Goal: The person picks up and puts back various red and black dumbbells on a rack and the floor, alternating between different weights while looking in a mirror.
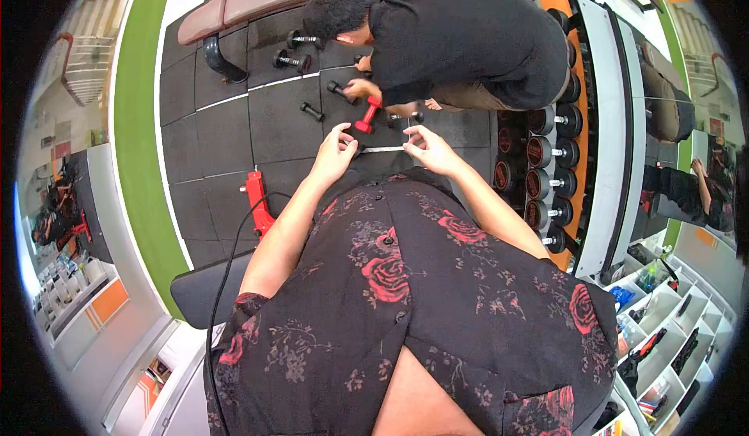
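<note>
- On the floor at left, red metal stand point(258, 203), well apart from both hands
- Nr middle, small black dumbbell point(312, 111) lying on the tiles, beyond the hands
- Left hand point(335, 155): thumb + fingertips look pinched on left end of a thin pale strip point(384, 149); exact contact too small to tell
- Just beyond strip, red dumbbell point(367, 116), tilted, apart from both hands, w/ co-worker's hand point(361, 90) nr it
- Strip itself spans btwn the hands, approx straight, poss a measuring tape, markings unreadable; step in hand is prob stretching it out; next move calls for both ends pinched firmly, strip kept taut
- Right hand point(431, 152): thumb + fingers seem to pinch strip's right end
- Far right, rack dumbbells point(540, 152) in rows, untouched
</note>
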`<action>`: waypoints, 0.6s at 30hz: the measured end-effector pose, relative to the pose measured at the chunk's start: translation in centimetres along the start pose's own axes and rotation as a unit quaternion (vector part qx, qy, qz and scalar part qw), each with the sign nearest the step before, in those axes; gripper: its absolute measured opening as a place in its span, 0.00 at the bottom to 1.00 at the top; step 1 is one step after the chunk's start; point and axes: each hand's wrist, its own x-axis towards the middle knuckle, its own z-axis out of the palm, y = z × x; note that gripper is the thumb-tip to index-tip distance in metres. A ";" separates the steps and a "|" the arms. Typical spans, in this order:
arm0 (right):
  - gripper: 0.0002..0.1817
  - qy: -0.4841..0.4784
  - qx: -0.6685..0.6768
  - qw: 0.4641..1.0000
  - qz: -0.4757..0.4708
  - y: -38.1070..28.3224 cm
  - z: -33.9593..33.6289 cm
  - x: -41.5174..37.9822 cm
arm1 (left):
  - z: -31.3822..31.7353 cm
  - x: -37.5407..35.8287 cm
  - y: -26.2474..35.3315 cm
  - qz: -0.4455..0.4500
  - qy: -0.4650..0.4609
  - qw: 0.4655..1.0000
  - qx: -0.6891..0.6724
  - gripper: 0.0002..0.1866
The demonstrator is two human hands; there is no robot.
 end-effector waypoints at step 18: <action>0.24 -0.046 -0.021 0.999 -0.001 -2.2 1.2 1.3 | -2.8 -3.5 -0.4 -0.056 0.047 0.997 -0.015 0.23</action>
